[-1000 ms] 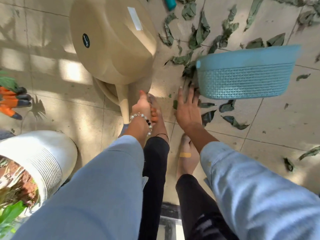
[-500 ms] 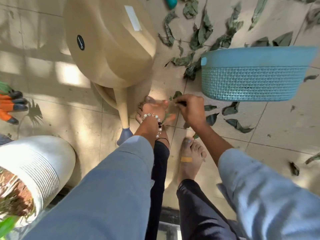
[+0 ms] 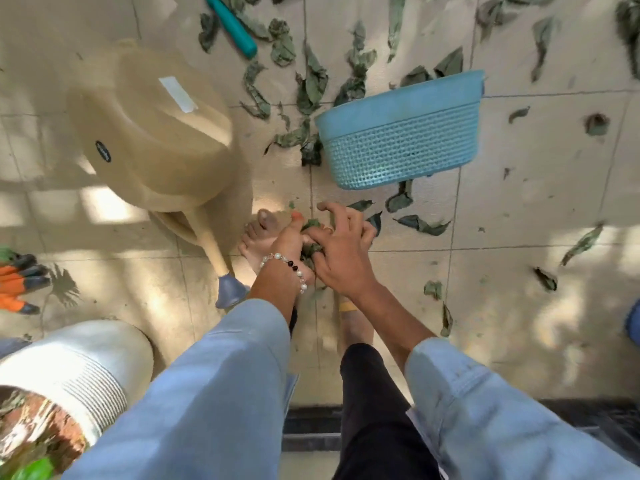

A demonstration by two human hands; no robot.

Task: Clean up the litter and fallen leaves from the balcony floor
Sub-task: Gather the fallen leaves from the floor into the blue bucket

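Dry green leaves [image 3: 313, 86] lie scattered over the tiled balcony floor [image 3: 519, 209], thickest behind and left of a blue woven basket [image 3: 401, 147]. More leaves [image 3: 420, 225] lie just in front of the basket. My left hand [image 3: 289, 244], with a bead bracelet on the wrist, and my right hand [image 3: 341, 251] are pressed together low over my feet. Between them they hold a small bunch of leaves [image 3: 310, 249], fingers curled round it. The basket stands a short way beyond my hands.
A tan watering can [image 3: 152, 140] stands at the left, its spout reaching down beside my left foot. A white ribbed planter [image 3: 86, 368] sits bottom left, orange gardening gloves [image 3: 17, 282] at the left edge, and a teal handle [image 3: 232, 26] lies at the top.
My hands came together from apart, gathered leaves off the floor and now hold a bunch between them. The view has shifted, showing more floor beyond the basket.
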